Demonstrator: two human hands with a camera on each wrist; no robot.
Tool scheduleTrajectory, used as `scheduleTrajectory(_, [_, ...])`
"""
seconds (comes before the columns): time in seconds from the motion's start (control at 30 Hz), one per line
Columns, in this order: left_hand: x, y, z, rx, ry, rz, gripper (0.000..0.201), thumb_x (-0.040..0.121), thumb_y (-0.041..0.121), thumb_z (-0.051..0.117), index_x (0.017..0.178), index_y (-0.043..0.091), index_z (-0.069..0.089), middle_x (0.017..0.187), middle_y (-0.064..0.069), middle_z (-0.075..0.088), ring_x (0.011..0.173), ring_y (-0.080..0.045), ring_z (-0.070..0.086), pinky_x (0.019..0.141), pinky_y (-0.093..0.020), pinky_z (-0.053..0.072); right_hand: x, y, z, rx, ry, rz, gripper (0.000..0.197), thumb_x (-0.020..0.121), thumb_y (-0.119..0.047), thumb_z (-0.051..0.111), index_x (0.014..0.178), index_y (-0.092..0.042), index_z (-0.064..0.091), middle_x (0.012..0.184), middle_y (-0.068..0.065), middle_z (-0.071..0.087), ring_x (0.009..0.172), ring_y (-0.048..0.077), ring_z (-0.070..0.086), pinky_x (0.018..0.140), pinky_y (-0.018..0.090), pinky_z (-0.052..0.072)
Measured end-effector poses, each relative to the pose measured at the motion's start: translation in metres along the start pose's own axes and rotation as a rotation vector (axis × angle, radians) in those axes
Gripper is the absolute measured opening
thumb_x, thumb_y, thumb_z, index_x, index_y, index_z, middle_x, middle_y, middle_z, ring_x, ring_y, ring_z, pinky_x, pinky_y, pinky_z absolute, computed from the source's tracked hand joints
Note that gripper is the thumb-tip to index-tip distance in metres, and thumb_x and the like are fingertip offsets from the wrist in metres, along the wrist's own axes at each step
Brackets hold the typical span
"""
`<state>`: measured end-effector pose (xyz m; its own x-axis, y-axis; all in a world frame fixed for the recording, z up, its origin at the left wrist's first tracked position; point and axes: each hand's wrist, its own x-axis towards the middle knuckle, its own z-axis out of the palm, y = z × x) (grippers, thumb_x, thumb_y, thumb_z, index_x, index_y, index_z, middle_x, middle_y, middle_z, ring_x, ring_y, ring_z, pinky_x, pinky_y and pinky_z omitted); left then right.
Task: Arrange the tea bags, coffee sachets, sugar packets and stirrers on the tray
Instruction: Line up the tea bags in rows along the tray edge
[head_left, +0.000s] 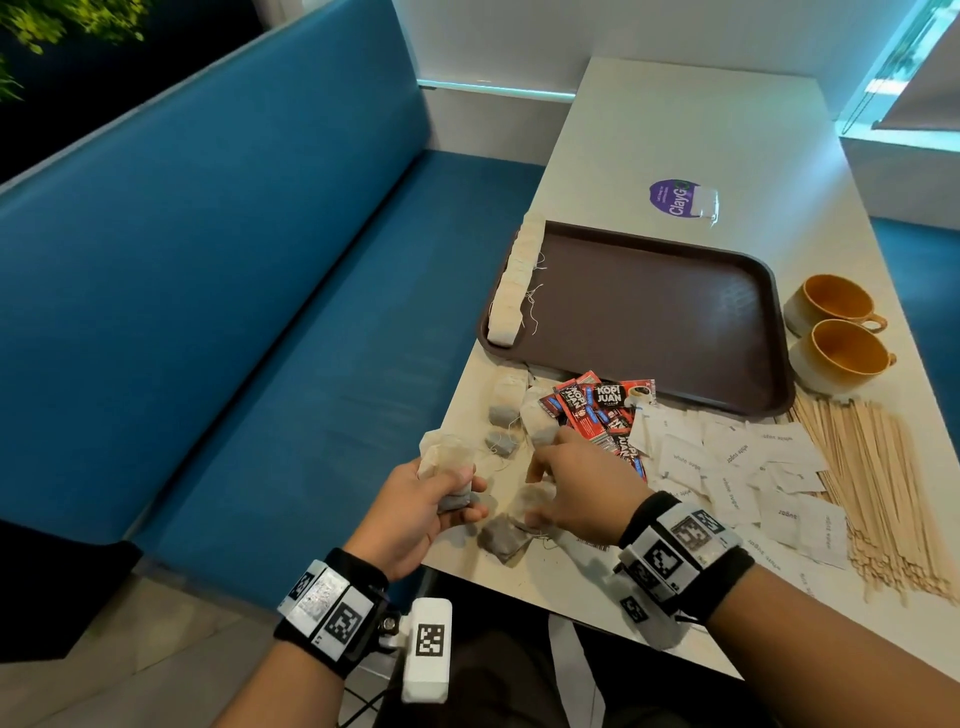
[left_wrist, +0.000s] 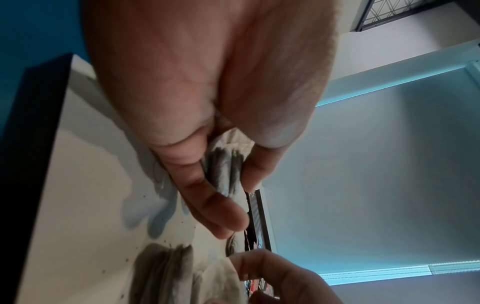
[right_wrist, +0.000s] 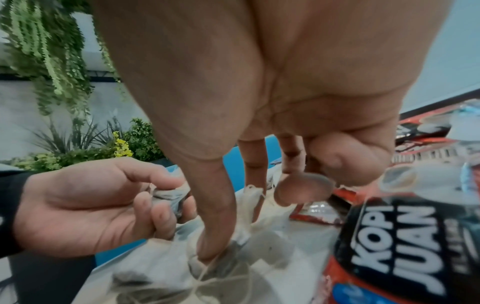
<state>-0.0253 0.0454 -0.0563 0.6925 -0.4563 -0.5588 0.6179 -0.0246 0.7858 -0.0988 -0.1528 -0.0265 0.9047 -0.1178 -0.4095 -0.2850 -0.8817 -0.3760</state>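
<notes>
My left hand (head_left: 423, 499) has its grip closed around a small bundle of tea bags (head_left: 447, 462) at the near left corner of the desk (head_left: 691, 130), fingers curled under it and thumb on top. My right hand (head_left: 576, 488) reaches down among the loose tea bags (head_left: 506, 415) lying on the desk just beside it; its thumb and forefinger point down onto one bag, but I cannot tell whether that grip has closed on it. A row of tea bags (head_left: 514, 283) stands along the left edge of the brown tray (head_left: 649, 312). Red Kopi Juan coffee sachets (head_left: 605, 405) lie against the tray's near rim, white sugar packets (head_left: 737, 467) to their right, then the wooden stirrers (head_left: 878, 488). Two yellow cups (head_left: 836, 332) stand right of the tray.
</notes>
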Motion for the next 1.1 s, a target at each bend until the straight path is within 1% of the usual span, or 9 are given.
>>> scheduleTrajectory(0.2, [0.001, 0.001, 0.001, -0.006, -0.013, -0.007, 0.012, 0.101, 0.005, 0.059, 0.107, -0.004, 0.063, 0.09, -0.016, 0.071, 0.072, -0.03, 0.069, 0.062, -0.029, 0.059, 0.004, 0.004, -0.004, 0.137, 0.068, -0.029, 0.023, 0.081, -0.023, 0.083, 0.085, -0.028, 0.06, 0.093, -0.012, 0.058, 0.083, 0.012, 0.056, 0.068, 0.022, 0.045])
scheduleTrajectory(0.27, [0.001, 0.002, 0.003, -0.011, -0.023, -0.001, 0.013, 0.101, 0.003, 0.059, 0.109, -0.005, 0.062, 0.093, -0.017, 0.071, 0.072, -0.029, 0.069, 0.06, -0.029, 0.058, 0.001, 0.007, -0.008, 0.25, 0.07, -0.037, 0.018, 0.086, -0.019, 0.079, 0.084, -0.028, 0.064, 0.087, -0.011, 0.065, 0.08, 0.006, 0.059, 0.066, 0.017, 0.043])
scheduleTrajectory(0.37, [0.001, 0.002, 0.004, -0.025, -0.033, 0.025, 0.014, 0.101, 0.0, 0.058, 0.112, -0.006, 0.062, 0.095, -0.017, 0.071, 0.071, -0.027, 0.069, 0.06, -0.029, 0.058, -0.005, 0.011, -0.017, 0.424, 0.141, -0.029, 0.007, 0.092, -0.024, 0.075, 0.087, -0.026, 0.07, 0.081, -0.015, 0.071, 0.077, 0.001, 0.064, 0.075, 0.022, 0.052])
scheduleTrajectory(0.5, [0.001, 0.003, 0.011, -0.042, -0.055, 0.056, 0.017, 0.1, -0.001, 0.058, 0.116, -0.004, 0.065, 0.095, -0.013, 0.07, 0.077, -0.027, 0.07, 0.066, -0.03, 0.06, -0.014, 0.006, -0.026, 0.61, 0.301, -0.01, 0.008, 0.09, -0.03, 0.078, 0.09, -0.023, 0.073, 0.081, -0.009, 0.073, 0.07, 0.003, 0.068, 0.064, 0.017, 0.054])
scheduleTrajectory(0.63, [-0.002, 0.007, 0.021, -0.096, -0.118, 0.037, 0.035, 0.099, 0.024, 0.061, 0.12, -0.004, 0.066, 0.102, -0.021, 0.068, 0.086, -0.031, 0.07, 0.07, -0.033, 0.06, -0.021, -0.002, -0.038, 0.801, 0.166, -0.081, 0.004, 0.092, -0.012, 0.074, 0.095, -0.011, 0.072, 0.081, 0.01, 0.076, 0.072, 0.026, 0.072, 0.071, 0.036, 0.062])
scheduleTrajectory(0.77, [-0.007, 0.013, 0.028, -0.097, -0.29, -0.015, 0.055, 0.103, 0.045, 0.047, 0.12, -0.002, 0.069, 0.105, -0.026, 0.072, 0.086, -0.03, 0.07, 0.07, -0.033, 0.058, -0.017, -0.008, -0.038, 0.786, 0.097, -0.095, 0.008, 0.09, -0.01, 0.076, 0.096, -0.007, 0.072, 0.076, 0.015, 0.075, 0.06, 0.014, 0.067, 0.059, 0.027, 0.055])
scheduleTrajectory(0.87, [-0.01, 0.013, 0.027, -0.091, -0.354, -0.028, 0.04, 0.096, 0.035, 0.067, 0.119, 0.003, 0.07, 0.105, -0.02, 0.071, 0.083, -0.029, 0.069, 0.07, -0.031, 0.059, -0.012, -0.012, -0.031, 0.746, 0.117, -0.094, 0.011, 0.086, -0.009, 0.078, 0.095, -0.009, 0.073, 0.077, 0.011, 0.076, 0.062, 0.013, 0.067, 0.059, 0.025, 0.055])
scheduleTrajectory(1.0, [-0.01, 0.008, 0.025, -0.037, -0.366, -0.019, 0.013, 0.091, 0.014, 0.071, 0.1, 0.011, 0.08, 0.099, -0.017, 0.073, 0.08, -0.031, 0.071, 0.068, -0.028, 0.059, -0.011, -0.017, -0.027, 0.778, 0.102, -0.102, 0.022, 0.081, 0.0, 0.078, 0.1, -0.01, 0.073, 0.089, 0.009, 0.076, 0.066, 0.014, 0.069, 0.069, 0.032, 0.061])
scheduleTrajectory(1.1, [-0.009, 0.006, 0.022, -0.054, -0.327, -0.009, 0.021, 0.089, 0.006, 0.071, 0.11, 0.0, 0.073, 0.1, -0.02, 0.071, 0.077, -0.029, 0.071, 0.064, -0.027, 0.058, -0.013, -0.018, -0.026, 0.82, 0.124, -0.097, 0.028, 0.082, 0.003, 0.075, 0.106, -0.012, 0.072, 0.099, 0.004, 0.075, 0.065, 0.019, 0.07, 0.07, 0.032, 0.06])
